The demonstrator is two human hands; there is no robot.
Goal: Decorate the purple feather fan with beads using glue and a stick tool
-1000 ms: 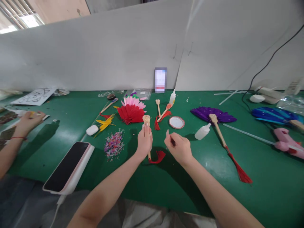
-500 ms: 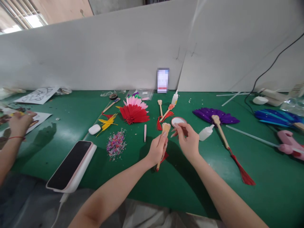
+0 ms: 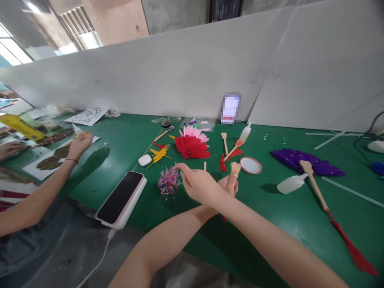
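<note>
On the green felt tabletop [image 3: 270, 224], the right hand [image 3: 199, 186] crosses over the left hand [image 3: 230, 185], forefinger pinching toward a heap of multicoloured confetti scraps [image 3: 169, 182]. Left fingers grip a slim wooden fan handle [image 3: 235, 168], upright.

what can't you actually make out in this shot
- Head view: the left hand is mostly covered by the right hand crossing over it, so its grip on the wooden fan handle is hidden.
- What the right fingertips pinch above the confetti pile is too small to tell.
- The propped phone is blurred.
- The purple fan's tassel runs toward the right edge.
</note>
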